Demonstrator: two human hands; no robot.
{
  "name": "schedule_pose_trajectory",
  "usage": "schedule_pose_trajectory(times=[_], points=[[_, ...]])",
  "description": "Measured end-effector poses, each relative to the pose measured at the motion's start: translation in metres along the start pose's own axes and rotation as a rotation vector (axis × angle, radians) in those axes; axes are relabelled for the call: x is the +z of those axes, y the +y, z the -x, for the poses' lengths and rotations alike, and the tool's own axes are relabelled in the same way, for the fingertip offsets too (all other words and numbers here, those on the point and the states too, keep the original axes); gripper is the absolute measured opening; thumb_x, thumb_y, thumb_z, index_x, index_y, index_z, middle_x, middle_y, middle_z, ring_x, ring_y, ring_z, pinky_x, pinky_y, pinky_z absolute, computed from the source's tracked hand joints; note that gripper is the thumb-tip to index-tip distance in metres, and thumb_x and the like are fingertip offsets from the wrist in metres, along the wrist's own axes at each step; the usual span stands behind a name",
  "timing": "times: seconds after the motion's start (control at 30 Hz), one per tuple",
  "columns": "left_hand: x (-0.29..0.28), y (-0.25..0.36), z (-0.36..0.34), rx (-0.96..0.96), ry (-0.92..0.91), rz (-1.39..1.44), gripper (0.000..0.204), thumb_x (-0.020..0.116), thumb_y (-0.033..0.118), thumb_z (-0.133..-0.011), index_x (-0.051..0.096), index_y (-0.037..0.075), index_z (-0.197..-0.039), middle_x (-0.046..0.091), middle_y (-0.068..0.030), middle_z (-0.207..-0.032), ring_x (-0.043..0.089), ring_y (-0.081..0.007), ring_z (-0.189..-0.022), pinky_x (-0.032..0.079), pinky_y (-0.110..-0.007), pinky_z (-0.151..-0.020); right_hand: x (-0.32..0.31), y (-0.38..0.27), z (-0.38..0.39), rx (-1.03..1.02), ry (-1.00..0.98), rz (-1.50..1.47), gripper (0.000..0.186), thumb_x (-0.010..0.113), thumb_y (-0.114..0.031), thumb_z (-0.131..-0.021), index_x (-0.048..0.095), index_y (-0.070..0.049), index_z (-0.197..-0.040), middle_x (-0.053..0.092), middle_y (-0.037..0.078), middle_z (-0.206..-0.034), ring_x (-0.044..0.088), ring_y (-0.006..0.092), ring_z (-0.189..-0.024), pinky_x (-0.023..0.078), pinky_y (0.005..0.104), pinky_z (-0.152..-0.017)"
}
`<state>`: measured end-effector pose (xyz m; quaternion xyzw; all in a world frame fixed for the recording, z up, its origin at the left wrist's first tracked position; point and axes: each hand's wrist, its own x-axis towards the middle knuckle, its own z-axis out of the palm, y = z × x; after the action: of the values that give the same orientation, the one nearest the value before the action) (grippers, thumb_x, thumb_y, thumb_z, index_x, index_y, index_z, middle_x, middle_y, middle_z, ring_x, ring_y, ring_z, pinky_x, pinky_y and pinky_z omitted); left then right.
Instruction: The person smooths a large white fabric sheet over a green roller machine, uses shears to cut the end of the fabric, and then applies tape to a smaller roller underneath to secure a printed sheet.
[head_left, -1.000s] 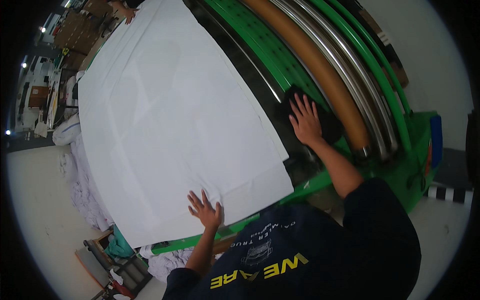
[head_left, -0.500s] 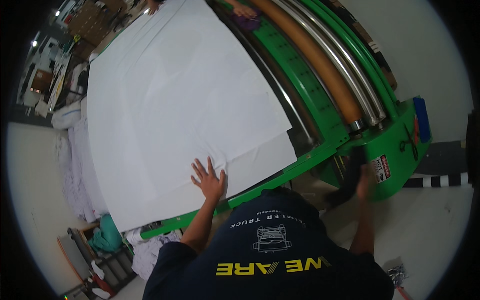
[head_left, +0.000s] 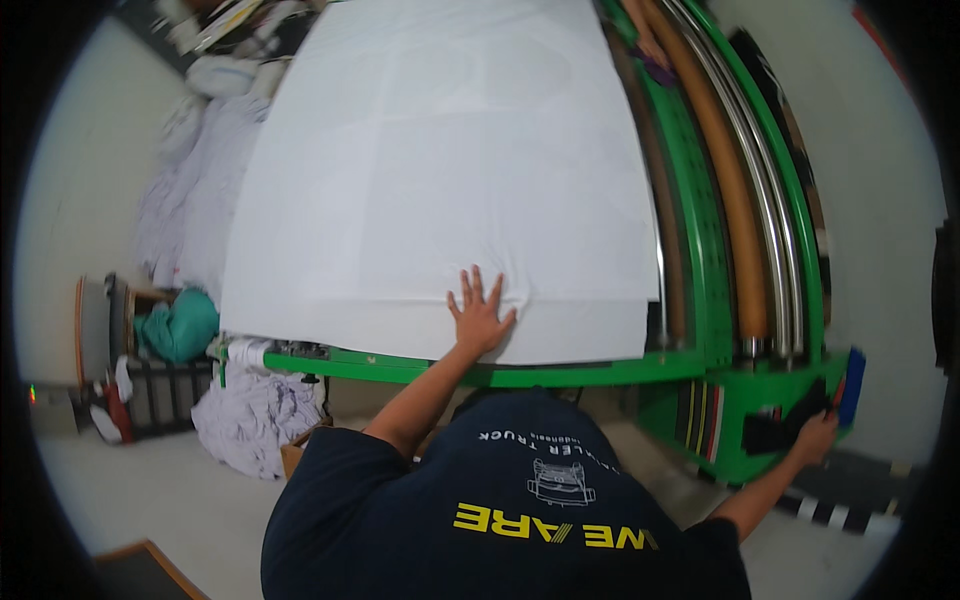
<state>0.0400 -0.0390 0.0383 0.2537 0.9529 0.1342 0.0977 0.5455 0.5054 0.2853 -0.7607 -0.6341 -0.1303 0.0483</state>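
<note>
A white sheet [head_left: 420,190] fills the middle of the frame, with a black cloth [head_left: 775,432] over at lower right.
From where I'm standing, the sheet's long axis runs up to the top edge, its near edge lying along the green rail [head_left: 560,375]; the person's left hand [head_left: 482,322] presses flat on that near end, fingers spread and pointing up the frame, small creases beside them. Well apart at lower right, the right hand [head_left: 817,436] has its fingers closed on the cloth, which slants down and leftward from the grip, in front of a green housing [head_left: 660,425]; whether they touch, I can't tell.
</note>
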Motion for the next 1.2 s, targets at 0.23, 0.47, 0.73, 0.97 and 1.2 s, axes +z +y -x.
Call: schedule_pose_trajectory(times=[0.23,0.47,0.73,0.97,1.2], points=[[0.012,0.016,-0.028,0.116,-0.07,0.168,0.095,0.076,0.063,-0.089,0.039,0.035,-0.172,0.013,-0.0224,-0.184,0.01,-0.0445,-0.17,0.018,-0.078,-0.124,0.075,0.105,-0.122,-0.099,0.037,0.064,0.061,0.063,-0.036,-0.104,0.059,-0.004,-0.156,0.066,0.023,-0.15,0.064,0.0452,-0.135,0.049,0.0593,-0.113],[0.002,-0.031,-0.005,0.063,-0.1,0.109,0.096,0.082,0.057,-0.081,0.05,0.006,-0.157,0.015,-0.019,-0.184,0.014,-0.0412,-0.17,0.022,-0.075,-0.125,0.051,-0.139,0.055,-0.568,0.271,-0.297,0.047,0.069,-0.035,-0.105,0.071,-0.004,-0.139,0.076,0.019,-0.131,0.071,0.0416,-0.121,0.055,0.0512,-0.105],[-0.011,-0.035,-0.014,0.173,-0.107,0.083,0.08,0.081,0.05,-0.085,0.056,0.013,-0.152,0.016,-0.0174,-0.185,0.019,-0.0408,-0.169,0.027,-0.072,-0.122,0.133,-0.373,0.297,-0.745,-0.333,-0.674,0.035,0.082,-0.023,-0.097,0.073,0.002,-0.119,0.071,0.024,-0.124,0.068,0.0418,-0.119,0.054,0.0494,-0.106],[-0.021,-0.042,-0.019,0.223,-0.149,0.106,0.073,0.081,0.046,-0.087,0.059,0.017,-0.15,0.017,-0.0159,-0.185,0.019,-0.0367,-0.169,0.027,-0.067,-0.122,0.175,-0.404,0.289,-0.552,-0.216,-0.65,0.034,0.086,-0.021,-0.094,0.069,0.002,-0.111,0.068,0.023,-0.119,0.066,0.0444,-0.114,0.054,0.0522,-0.101],[-0.014,-0.035,-0.018,0.172,-0.181,0.004,0.077,0.081,0.047,-0.089,0.056,0.012,-0.154,0.016,-0.0166,-0.185,0.017,-0.0378,-0.17,0.029,-0.068,-0.122,0.17,-0.4,0.268,-0.814,-0.308,-0.797,0.02,0.086,-0.01,-0.086,0.068,0.0,-0.088,0.07,0.021,-0.092,0.07,0.044,-0.093,0.055,0.0516,-0.085]])
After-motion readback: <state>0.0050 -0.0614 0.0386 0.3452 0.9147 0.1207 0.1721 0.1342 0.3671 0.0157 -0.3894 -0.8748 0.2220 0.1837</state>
